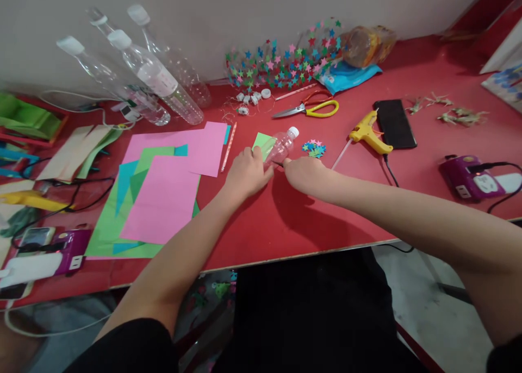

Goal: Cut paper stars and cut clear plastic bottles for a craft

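A small clear plastic bottle [283, 143] with a white cap lies tilted on the red table. My left hand [247, 173] is closed around its lower end. Light green paper [262, 140] shows at the bottle, partly seen through the plastic; whether it is stuck on or lies behind, I cannot tell. Close by on the right, my right hand [306, 174] is closed on a thin dark tool [278, 163], whose tip reaches the bottle's side. Most of that tool is hidden by the fingers. Just beyond the right hand sits a small pile of coloured paper stars [314, 148].
Yellow-handled scissors [322, 109], a yellow glue gun [370, 132] with its cord and a black phone [395, 124] lie beyond my hands. Coloured paper sheets [163, 199] cover the left. Tall bottles [163, 85] and star-covered bottles [281, 60] line the wall. A purple power adapter [468, 177] sits right.
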Demonstrator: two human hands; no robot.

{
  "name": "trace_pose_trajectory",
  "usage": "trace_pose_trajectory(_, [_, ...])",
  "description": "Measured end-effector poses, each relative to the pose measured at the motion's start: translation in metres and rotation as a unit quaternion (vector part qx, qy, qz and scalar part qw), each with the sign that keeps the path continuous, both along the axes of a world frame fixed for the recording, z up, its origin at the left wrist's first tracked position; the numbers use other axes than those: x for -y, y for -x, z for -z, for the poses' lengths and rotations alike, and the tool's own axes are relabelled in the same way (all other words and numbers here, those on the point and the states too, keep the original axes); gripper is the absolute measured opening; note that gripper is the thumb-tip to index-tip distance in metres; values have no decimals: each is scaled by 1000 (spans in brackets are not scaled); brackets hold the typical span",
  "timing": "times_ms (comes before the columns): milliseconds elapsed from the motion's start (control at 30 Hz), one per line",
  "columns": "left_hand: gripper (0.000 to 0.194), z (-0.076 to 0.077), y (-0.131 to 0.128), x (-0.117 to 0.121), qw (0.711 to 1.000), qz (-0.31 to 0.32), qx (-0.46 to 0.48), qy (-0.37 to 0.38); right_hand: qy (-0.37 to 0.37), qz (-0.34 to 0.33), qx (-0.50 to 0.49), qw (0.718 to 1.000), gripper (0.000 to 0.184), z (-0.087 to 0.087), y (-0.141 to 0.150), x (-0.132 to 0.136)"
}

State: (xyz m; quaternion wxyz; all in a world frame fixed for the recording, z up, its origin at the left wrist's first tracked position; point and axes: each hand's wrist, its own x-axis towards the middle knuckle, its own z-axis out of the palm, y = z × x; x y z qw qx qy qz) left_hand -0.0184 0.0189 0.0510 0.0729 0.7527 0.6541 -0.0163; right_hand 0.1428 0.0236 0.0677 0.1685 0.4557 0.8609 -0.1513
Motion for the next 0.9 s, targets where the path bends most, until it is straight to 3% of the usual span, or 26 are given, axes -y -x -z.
trace_pose_trajectory(100, [45, 2, 12, -12, 997, 8, 58, 45, -29, 32, 14, 999, 41, 4, 6, -5])
trace_pose_trajectory(267, [70, 4, 26, -25, 991, -6, 112, 72, -14, 30, -11, 999, 41, 13, 3, -16])
trace_pose_trajectory(433, [55, 5, 27, -28, 987, -22, 132, 87, -15, 25, -37, 999, 34, 14, -4, -21])
trace_pose_trajectory(667, [46, 7, 28, -27, 987, -34, 143, 66, 45, 11, -40, 998, 27, -5, 0, -27])
trace_pose_trajectory(767, [43, 10, 31, -29, 983, -35, 167, 71, 69, 34, -62, 995, 30, 0, -3, -27])
trace_pose_trajectory(900, [51, 9, 35, -34, 977, -61, 179, 94, 37, 43, -80, 995, 33, 16, -4, -24])
